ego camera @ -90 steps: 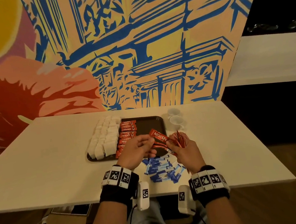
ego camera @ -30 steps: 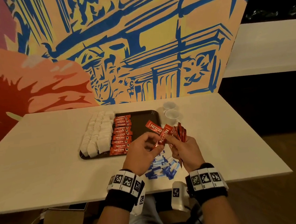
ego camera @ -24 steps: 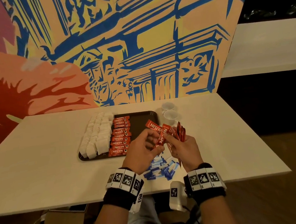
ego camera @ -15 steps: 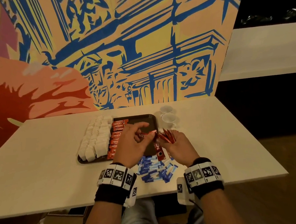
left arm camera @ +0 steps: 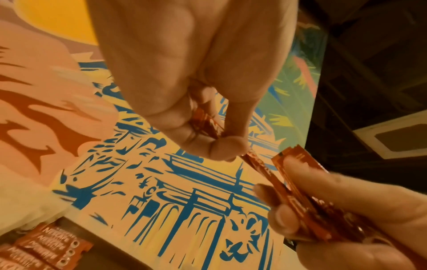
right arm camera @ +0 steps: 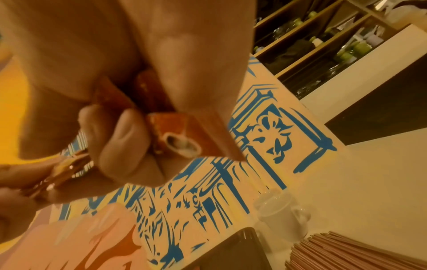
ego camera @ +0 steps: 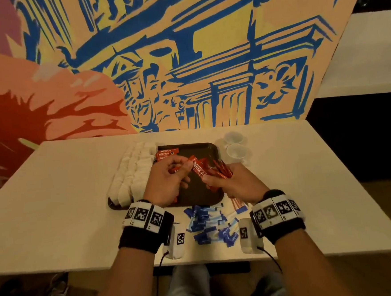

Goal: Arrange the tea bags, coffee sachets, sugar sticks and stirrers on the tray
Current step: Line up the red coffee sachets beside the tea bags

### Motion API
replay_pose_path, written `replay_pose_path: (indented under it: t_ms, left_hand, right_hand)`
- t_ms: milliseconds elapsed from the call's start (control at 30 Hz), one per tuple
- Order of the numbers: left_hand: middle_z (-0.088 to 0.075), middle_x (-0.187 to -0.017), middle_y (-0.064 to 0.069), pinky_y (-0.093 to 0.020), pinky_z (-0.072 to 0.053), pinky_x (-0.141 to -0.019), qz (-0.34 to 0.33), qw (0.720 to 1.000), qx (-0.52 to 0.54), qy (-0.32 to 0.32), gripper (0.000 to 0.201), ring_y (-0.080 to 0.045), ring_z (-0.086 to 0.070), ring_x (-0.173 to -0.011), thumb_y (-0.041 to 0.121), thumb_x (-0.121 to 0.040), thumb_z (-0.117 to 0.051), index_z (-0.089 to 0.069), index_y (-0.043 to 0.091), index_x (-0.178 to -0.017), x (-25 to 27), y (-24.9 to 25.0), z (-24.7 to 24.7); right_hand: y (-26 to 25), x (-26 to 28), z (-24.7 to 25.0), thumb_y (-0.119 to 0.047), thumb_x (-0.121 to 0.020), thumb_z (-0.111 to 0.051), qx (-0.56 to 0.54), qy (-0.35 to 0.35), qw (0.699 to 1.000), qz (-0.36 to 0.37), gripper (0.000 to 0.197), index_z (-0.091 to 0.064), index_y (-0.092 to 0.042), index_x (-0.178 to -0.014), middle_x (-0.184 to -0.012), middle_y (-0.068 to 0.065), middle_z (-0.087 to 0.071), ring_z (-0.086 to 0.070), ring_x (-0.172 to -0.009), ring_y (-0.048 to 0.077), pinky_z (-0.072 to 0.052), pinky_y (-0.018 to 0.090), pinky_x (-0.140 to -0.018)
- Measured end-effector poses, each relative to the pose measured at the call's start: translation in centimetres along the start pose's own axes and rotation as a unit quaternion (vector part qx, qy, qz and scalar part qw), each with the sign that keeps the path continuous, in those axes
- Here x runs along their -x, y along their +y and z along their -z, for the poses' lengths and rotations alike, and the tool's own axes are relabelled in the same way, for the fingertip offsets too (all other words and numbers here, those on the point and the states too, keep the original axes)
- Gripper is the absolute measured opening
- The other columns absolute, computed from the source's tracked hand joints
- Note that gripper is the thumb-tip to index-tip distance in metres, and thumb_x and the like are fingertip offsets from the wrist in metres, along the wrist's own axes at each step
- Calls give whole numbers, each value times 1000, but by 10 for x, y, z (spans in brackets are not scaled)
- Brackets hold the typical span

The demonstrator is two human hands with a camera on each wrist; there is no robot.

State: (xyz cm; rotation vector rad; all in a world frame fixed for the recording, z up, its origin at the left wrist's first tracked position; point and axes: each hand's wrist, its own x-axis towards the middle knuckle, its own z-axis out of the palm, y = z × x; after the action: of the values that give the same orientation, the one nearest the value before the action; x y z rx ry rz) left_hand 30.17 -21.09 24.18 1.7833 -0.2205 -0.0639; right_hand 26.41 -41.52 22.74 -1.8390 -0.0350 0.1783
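Note:
A dark tray (ego camera: 214, 147) lies mid-table with white tea bags (ego camera: 131, 173) in columns on its left side and a column of red coffee sachets (ego camera: 167, 153) beside them. Above the tray, my left hand (ego camera: 186, 169) pinches one red sachet (left arm camera: 209, 124) by its end. My right hand (ego camera: 213, 181) grips a fanned bundle of red sachets (ego camera: 220, 171) right beside it. Blue sugar sticks (ego camera: 209, 225) lie loose on the table in front of the tray. Stirrers (right arm camera: 346, 254) lie in a pile under my right wrist.
Two clear plastic cups (ego camera: 236, 153) stand just right of the tray's far corner. A painted wall panel (ego camera: 183, 56) rises behind the white table (ego camera: 66, 203). The table's front edge runs close under my wrists.
Both hands have moved forward from in front of the tray to above it. The left hand still pinches a single sachet next to the right hand's bundle.

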Motion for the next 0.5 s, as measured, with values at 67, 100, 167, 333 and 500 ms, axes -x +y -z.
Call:
replay_pose_path:
  t_ms: [67, 100, 167, 333, 500]
  left_hand:
    - [-68, -87, -9, -31, -56, -57, 27, 1000, 6, 12, 13, -17, -63, -60, 18, -93, -69, -69, 7, -100, -12, -7, 2]
    - [-69, -87, -9, -32, -56, -58, 41, 999, 6, 16, 14, -17, -63, -61, 18, -93, -69, -70, 6, -100, -19, -11, 3]
    - [-70, -84, -10, -30, -55, -56, 71, 997, 17, 22, 15, -18, -63, -60, 18, -92, -70, -71, 6, -101, -32, -16, 4]
    - [-68, -72, -5, -26, -53, -54, 151, 986, 74, 0, 14, -16, -61, -59, 14, -91, -70, -72, 4, -101, -57, -20, 13]
    - [-67, -83, -15, -28, -58, -71, 197, 969, 142, -43, 20, -21, -65, -72, 8, -96, -61, -70, 4, -113, -71, -20, 48]
  right_hand:
    - [7, -15, 2, -36, -90, -75, -15, 21, 999, -24, 14, -75, -22, -93, -84, 0, -78, -67, -67, 6, -47, 21, -60]
    - [11, -24, 3, -35, -89, -76, -25, 34, 999, -33, 12, -76, -24, -93, -87, -1, -79, -72, -78, 13, -50, 25, -65]
    - [12, -39, 6, -35, -89, -76, -43, 54, 996, -51, 10, -77, -27, -95, -88, -2, -79, -72, -81, 20, -50, 31, -66]
    - [9, -68, 9, -30, -90, -75, -95, 86, 988, -81, 17, -78, -17, -100, -86, 4, -76, -53, -52, 5, -41, 23, -52]
    - [-3, -82, 10, -30, -91, -73, -72, 160, 978, -114, 13, -78, -17, -92, -81, -5, -77, -65, -65, 1, -50, 27, -66]
